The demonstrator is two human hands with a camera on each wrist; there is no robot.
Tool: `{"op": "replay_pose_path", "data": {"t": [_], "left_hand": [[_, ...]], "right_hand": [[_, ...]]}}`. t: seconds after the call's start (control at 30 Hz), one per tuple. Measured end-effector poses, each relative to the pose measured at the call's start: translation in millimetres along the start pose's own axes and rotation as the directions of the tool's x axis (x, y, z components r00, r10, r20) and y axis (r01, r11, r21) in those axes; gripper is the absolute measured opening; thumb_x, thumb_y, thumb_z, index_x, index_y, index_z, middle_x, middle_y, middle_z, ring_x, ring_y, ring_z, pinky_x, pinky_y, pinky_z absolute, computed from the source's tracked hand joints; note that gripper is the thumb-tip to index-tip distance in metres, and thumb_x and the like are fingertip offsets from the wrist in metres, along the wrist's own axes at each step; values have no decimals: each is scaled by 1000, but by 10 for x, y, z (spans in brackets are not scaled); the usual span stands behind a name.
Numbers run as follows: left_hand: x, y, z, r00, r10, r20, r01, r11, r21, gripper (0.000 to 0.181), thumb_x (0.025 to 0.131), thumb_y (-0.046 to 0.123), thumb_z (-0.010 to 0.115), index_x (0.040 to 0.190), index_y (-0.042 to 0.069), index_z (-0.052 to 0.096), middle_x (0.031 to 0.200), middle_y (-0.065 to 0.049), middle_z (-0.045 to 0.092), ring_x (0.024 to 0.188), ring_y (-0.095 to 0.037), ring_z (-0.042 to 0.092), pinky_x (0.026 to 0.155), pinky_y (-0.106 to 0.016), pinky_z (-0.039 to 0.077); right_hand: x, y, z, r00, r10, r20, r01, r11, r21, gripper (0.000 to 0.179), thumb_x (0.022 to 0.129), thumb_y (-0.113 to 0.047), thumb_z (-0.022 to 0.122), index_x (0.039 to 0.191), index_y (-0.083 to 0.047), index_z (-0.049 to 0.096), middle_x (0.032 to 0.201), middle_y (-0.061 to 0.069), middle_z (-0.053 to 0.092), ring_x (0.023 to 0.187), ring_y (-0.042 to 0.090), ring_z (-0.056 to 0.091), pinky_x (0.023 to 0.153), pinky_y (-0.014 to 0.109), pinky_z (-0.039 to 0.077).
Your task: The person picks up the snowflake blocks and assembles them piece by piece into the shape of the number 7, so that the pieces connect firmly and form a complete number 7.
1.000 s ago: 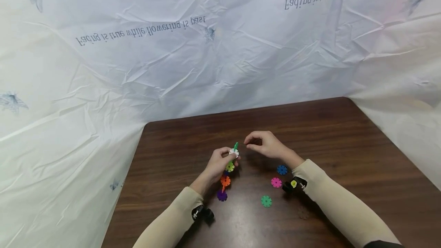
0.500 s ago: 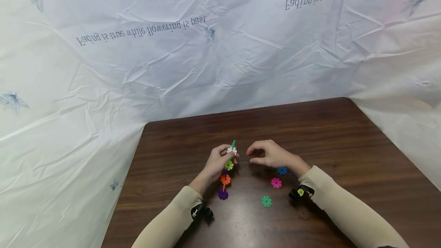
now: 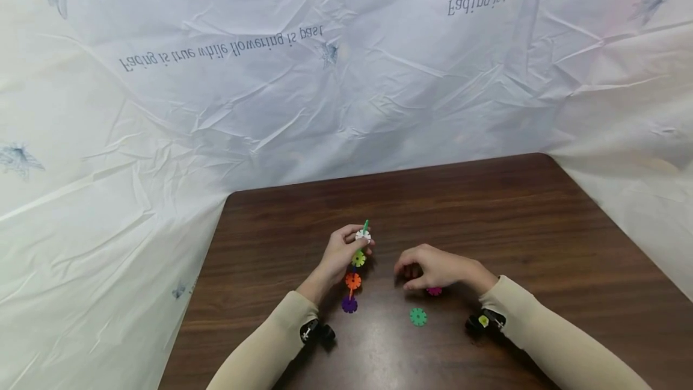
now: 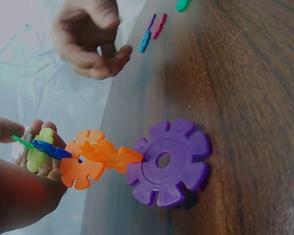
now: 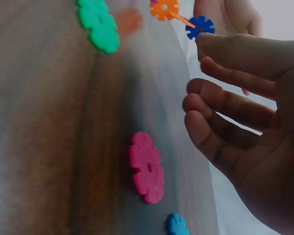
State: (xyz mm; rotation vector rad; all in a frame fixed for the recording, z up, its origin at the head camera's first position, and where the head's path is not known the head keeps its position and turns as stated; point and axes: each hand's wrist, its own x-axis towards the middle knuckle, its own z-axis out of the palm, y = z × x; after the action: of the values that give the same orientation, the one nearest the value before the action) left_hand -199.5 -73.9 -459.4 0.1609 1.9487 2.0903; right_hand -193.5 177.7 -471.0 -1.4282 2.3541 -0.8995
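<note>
My left hand [image 3: 334,256] pinches the white disc [image 3: 363,235] near the top of a chain of notched plastic snowflake discs. Below the white one the chain runs through yellow-green, blue and orange discs [image 3: 353,281] to a purple disc [image 4: 186,159] at its lower end. A green disc [image 3: 366,225] sticks up at the upper end, edge-on. To the right, my right hand [image 3: 438,268] hovers with loosely bent fingers and nothing between them. Beneath it lies a pink disc [image 5: 147,169], partly hidden by the hand in the head view.
A loose green disc [image 3: 418,317] lies on the brown wooden table [image 3: 281,221], nearer me than the pink one. A blue disc [image 5: 177,225] and a purple disc [image 4: 152,20] lie beyond the pink one. White printed sheeting [image 3: 346,107] hangs behind the table.
My right hand has moved away from the chain, toward me and slightly right, over the loose discs. The left hand and chain have shifted only slightly left.
</note>
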Motion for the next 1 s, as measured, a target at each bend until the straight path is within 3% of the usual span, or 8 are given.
{"op": "replay_pose_path", "data": {"t": [0.07, 0.23, 0.3, 0.47, 0.8, 1.0], "left_hand": [[-16, 31, 10, 1000, -2, -2, 2, 1000, 6, 30, 94, -1, 58, 124, -7, 58, 94, -18, 72, 77, -26, 67, 89, -55, 51], [12, -22, 2, 1000, -16, -18, 16, 1000, 6, 32, 96, 3, 57, 127, -6, 57, 101, -23, 70, 79, -25, 68, 90, -55, 51], [24, -51, -1, 1000, -12, -24, 12, 1000, 6, 33, 97, 5, 58, 128, -6, 55, 100, -18, 72, 79, -24, 68, 90, -54, 52], [26, -57, 6, 1000, 0, -30, 0, 1000, 17, 36, 97, 7, 59, 129, -8, 54, 108, -26, 68, 77, -21, 68, 88, -51, 54], [27, -58, 8, 1000, 6, -22, -6, 1000, 25, 36, 98, 10, 58, 128, -9, 54, 113, -32, 64, 74, -16, 69, 89, -52, 53], [26, -58, 11, 1000, 6, -19, -6, 1000, 26, 35, 97, 9, 59, 127, -10, 54, 110, -28, 66, 73, -15, 69, 90, -54, 52]], "right_hand": [[-32, -23, 24, 999, -14, 48, 15, 1000, -9, 26, 87, -21, 75, 111, -14, 69, 101, -3, 67, 82, 9, 62, 70, 23, 54], [-116, -128, 68, 988, -9, 157, 16, 999, -47, 30, 86, -26, 75, 114, -18, 68, 102, -6, 64, 83, 8, 58, 70, 18, 50], [-148, -173, 77, 983, 13, 182, 0, 998, -68, 32, 86, -30, 76, 115, -19, 68, 104, -7, 62, 85, 6, 57, 71, 16, 48], [-206, -258, 96, 975, 40, 217, -13, 993, -121, 35, 84, -36, 77, 114, -22, 67, 105, -10, 59, 85, 5, 54, 71, 16, 46], [-201, -295, 167, 966, 41, 256, 13, 978, -206, 32, 77, -28, 83, 105, -25, 69, 100, -13, 55, 85, -1, 51, 72, 14, 46], [-193, -303, 170, 963, 30, 268, 25, 980, -198, 25, 78, -18, 81, 100, -23, 69, 97, -14, 57, 83, -3, 53, 70, 12, 46]]}}
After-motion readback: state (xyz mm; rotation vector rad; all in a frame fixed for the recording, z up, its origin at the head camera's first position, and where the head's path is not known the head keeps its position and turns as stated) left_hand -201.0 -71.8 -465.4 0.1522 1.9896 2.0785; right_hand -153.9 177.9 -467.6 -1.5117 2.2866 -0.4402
